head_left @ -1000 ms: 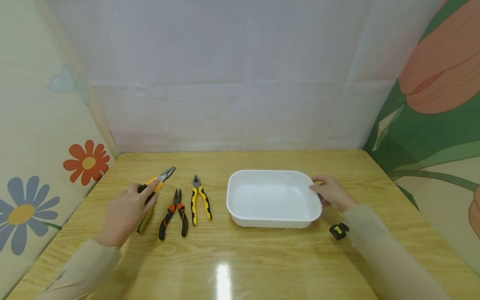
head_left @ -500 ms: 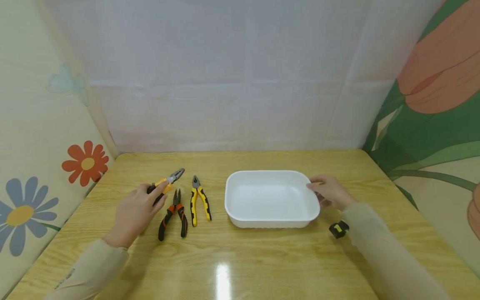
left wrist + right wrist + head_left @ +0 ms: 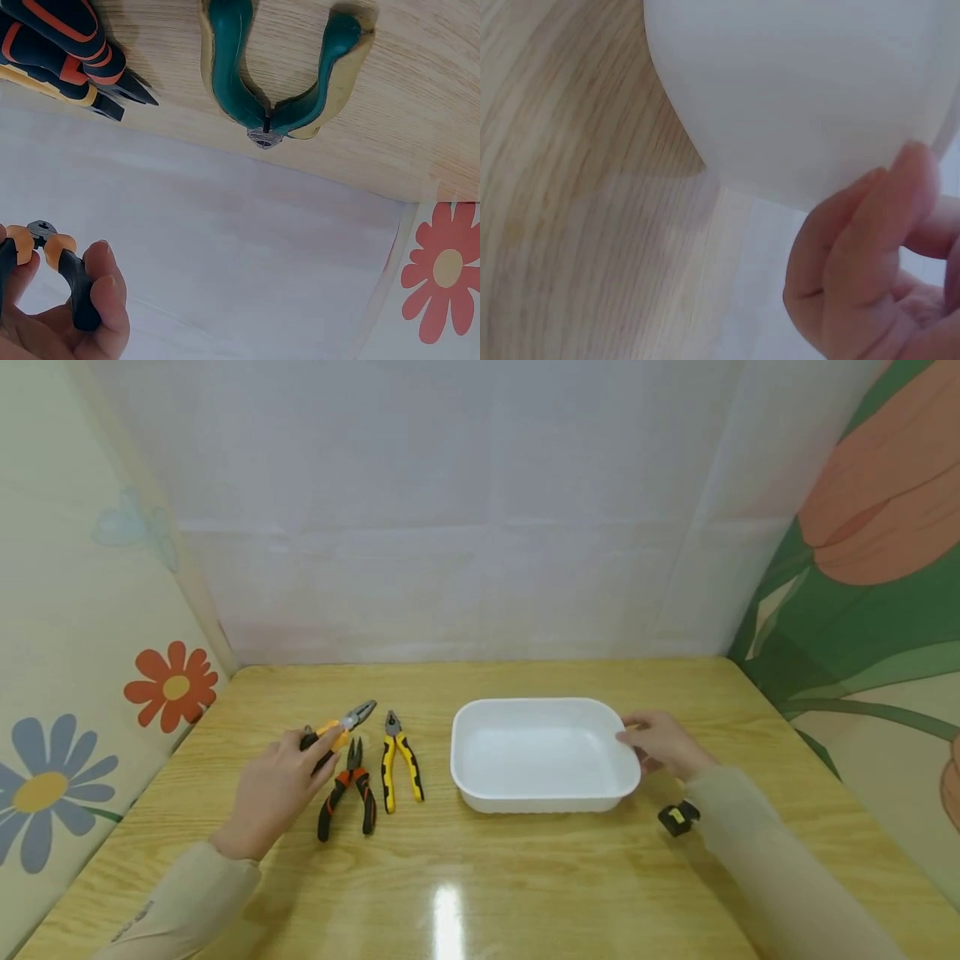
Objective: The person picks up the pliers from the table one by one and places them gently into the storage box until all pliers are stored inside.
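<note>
My left hand (image 3: 273, 789) grips a pair of pliers (image 3: 360, 714) with orange-and-black handles, head pointing away to the right. In the left wrist view their spread handles (image 3: 79, 289) lie in the fingers. Just right of this hand rest long-nose pliers (image 3: 367, 797) with red-and-black grips, then yellow-and-black pliers (image 3: 388, 768). Green-handled pliers (image 3: 232, 67) lie on the table in the left wrist view; in the head view the left hand hides them. At the right end of a white plastic tub (image 3: 546, 804), my right hand (image 3: 663, 743) pinches the rim, fingertips against the outer wall (image 3: 795, 97).
A small black-and-yellow tape measure (image 3: 678, 817) sits beside the right sleeve, in front of the tub's right end. The wooden table (image 3: 525, 877) ends at a white cloth backdrop (image 3: 480, 593); printed flower panels stand on both sides.
My left hand has moved right with the orange-and-black pliers, bringing them over the tips of the long-nose pliers. The green handle beside it is now covered. My right hand stays at the tub.
</note>
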Action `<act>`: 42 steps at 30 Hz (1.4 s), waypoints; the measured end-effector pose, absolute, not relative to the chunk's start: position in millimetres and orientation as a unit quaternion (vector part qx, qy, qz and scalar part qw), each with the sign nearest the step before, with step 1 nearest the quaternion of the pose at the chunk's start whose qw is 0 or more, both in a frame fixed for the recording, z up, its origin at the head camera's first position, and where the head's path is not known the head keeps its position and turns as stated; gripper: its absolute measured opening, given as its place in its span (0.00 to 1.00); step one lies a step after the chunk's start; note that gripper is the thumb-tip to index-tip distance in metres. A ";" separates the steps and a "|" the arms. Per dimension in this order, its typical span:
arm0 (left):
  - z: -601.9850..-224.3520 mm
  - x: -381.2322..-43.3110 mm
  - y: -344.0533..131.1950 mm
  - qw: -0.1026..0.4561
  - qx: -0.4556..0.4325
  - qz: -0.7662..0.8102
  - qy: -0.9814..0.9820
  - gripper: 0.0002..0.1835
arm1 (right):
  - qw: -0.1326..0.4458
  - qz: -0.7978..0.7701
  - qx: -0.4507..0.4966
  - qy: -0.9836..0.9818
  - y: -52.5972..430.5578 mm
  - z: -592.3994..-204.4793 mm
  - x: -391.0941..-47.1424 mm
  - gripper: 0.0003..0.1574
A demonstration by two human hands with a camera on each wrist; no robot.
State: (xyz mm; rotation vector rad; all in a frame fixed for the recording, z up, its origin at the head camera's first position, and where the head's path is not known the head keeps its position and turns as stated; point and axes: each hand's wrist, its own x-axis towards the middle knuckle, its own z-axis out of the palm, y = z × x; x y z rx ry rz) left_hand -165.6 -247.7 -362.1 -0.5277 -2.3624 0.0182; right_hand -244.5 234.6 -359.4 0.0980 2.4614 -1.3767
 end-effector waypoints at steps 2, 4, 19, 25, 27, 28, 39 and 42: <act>-363.7 -166.3 -246.2 0.359 -0.208 0.008 -0.910 0.40 | 0.161 -0.480 0.034 0.862 234.5 -359.3 -245.3 0.30; -364.9 -167.1 -244.5 0.361 -0.213 0.010 -0.908 0.40 | 0.163 -0.479 0.038 0.862 234.4 -359.2 -246.2 0.30; -364.5 -172.2 -227.5 0.382 -0.245 0.012 -0.891 0.37 | 0.162 -0.483 0.041 0.859 234.8 -359.7 -248.1 0.31; -365.4 -171.9 -220.6 0.395 -0.250 0.008 -0.884 0.35 | 0.164 -0.484 0.035 0.859 234.7 -359.3 -247.9 0.32; -365.9 -170.7 -219.3 0.394 -0.252 0.006 -0.884 0.35 | 0.165 -0.483 0.034 0.859 233.9 -358.4 -247.5 0.31; -366.1 -170.1 -218.7 0.393 -0.254 0.005 -0.884 0.35 | 0.166 -0.484 0.034 0.859 233.6 -358.1 -247.4 0.31; -368.6 -167.8 -214.1 0.357 -0.280 0.013 -0.891 0.31 | 0.165 -0.491 0.040 0.854 233.6 -358.3 -247.4 0.32; -370.9 -170.8 -212.0 0.364 -0.289 0.018 -0.885 0.30 | 0.165 -0.492 0.038 0.854 233.7 -358.0 -247.2 0.32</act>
